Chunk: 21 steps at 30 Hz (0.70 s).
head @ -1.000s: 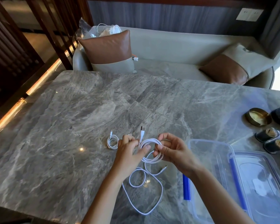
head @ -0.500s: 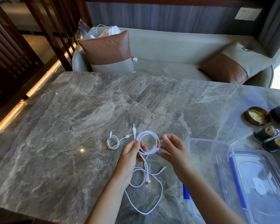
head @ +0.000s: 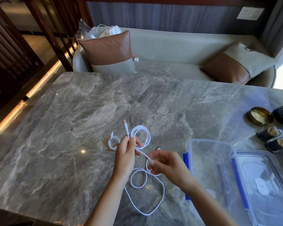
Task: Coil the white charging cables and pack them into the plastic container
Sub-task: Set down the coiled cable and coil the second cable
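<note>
While its coil point(head: 140, 126) was pinched in the left grip point(head: 126, 154), the white charging cable point(head: 143, 154) was re-pinched lower by the right grip point(head: 167, 163), coiling unfinished.

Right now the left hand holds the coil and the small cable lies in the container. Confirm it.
Wrong: the head view shows the small cable on the table, beside the left hand, not in the container. The left hand holds the coil.

A lounge, by the look of it: a cushioned sofa point(head: 178, 46) behind the marble bench point(head: 72, 128), a dark wooden slat screen point(head: 10, 46) to its left.
</note>
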Each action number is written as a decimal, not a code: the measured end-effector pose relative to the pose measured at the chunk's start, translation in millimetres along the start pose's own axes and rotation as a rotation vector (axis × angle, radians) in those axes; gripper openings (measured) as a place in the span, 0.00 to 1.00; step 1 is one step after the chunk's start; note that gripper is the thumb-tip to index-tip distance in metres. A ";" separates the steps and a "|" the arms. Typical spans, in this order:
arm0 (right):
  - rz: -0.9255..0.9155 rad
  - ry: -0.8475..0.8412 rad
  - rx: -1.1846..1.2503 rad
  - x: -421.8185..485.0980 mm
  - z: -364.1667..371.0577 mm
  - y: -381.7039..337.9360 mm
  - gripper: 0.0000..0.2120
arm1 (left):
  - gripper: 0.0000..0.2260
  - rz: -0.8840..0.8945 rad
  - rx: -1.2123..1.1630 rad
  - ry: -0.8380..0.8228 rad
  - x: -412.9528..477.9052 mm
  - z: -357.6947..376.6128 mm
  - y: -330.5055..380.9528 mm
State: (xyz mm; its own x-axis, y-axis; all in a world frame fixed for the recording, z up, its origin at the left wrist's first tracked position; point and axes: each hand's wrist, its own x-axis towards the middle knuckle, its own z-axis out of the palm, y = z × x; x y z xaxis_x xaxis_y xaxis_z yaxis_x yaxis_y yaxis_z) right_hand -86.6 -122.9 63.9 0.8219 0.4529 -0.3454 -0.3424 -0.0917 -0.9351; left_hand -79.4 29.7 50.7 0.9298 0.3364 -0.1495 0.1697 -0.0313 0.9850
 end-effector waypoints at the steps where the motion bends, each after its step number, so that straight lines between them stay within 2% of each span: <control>1: -0.018 0.005 -0.091 -0.7 -2.0 -2.8 0.04 | 0.12 0.045 0.078 -0.022 -0.7 0.2 -1.4; 2: -0.063 0.035 -0.245 -1.2 -4.9 -6.7 0.04 | 0.12 0.098 0.174 -0.035 -1.6 0.6 -3.8; 4: -0.269 0.135 -0.655 -1.2 -12.8 -16.9 0.04 | 0.11 0.185 0.348 -0.059 -2.9 1.1 -9.0; 6: -0.513 0.182 -0.880 -2.5 -18.2 -29.1 0.03 | 0.12 0.149 0.358 -0.131 -5.4 3.9 -9.7; 8: -0.600 0.177 -0.889 -3.3 -19.1 -36.0 0.04 | 0.14 0.007 0.177 -0.201 -10.5 7.9 -4.3; 12: -0.558 0.212 -0.692 -2.9 -16.5 -30.5 0.04 | 0.14 -0.188 -0.111 -0.290 -14.3 4.1 2.5; 16: -0.510 0.263 -0.598 -1.3 -10.3 -21.9 0.04 | 0.11 -0.281 -0.171 -0.351 -15.2 -7.7 7.9; 21: -0.527 0.214 -0.577 -1.9 -6.4 -23.7 0.03 | 0.10 -0.338 -0.016 -0.580 -19.2 -9.7 12.8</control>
State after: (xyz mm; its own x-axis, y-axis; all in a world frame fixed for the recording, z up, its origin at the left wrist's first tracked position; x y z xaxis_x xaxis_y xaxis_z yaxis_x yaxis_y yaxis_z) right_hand -77.2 -127.3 86.2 0.8992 0.3897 0.1988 0.3548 -0.3836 -0.8526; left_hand -98.2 32.0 66.9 0.8521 -0.2355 -0.4673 0.4814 0.0027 0.8765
